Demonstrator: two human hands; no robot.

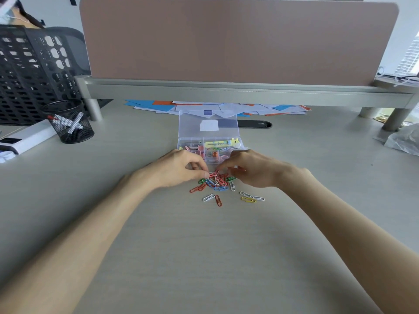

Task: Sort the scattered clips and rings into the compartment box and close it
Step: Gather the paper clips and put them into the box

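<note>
While my hands are both down on the heap of paper clips [216, 182], which lies on the tabletop [204, 245] just in front of the compartment box [181, 148], the job is to lift a clean bunch, not drag the tangle. My left hand [179, 168] has its fingers curled, thumb and forefinger pinching clips at the edge of the heap nearest the box. My right hand [251, 168] is curled over the heap's other side with fingertips on the clips; whether it has any in its grip I cannot tell.

The box sits open just beyond my knuckles, its lid [208, 125] tipped up at the far side, and its compartments already hold coloured bits. I cannot make out any rings on the tabletop.

To do this well, I think I should squeeze the heap together between both hands, then pinch low so the clips come up hooked to one another. The carry to the box is short, so keep it low and let go right over the clip compartment. The strays farther from the box, a white clip [208, 197], a red one [218, 200] and a yellow one [248, 199], are best swept in afterwards.
</note>
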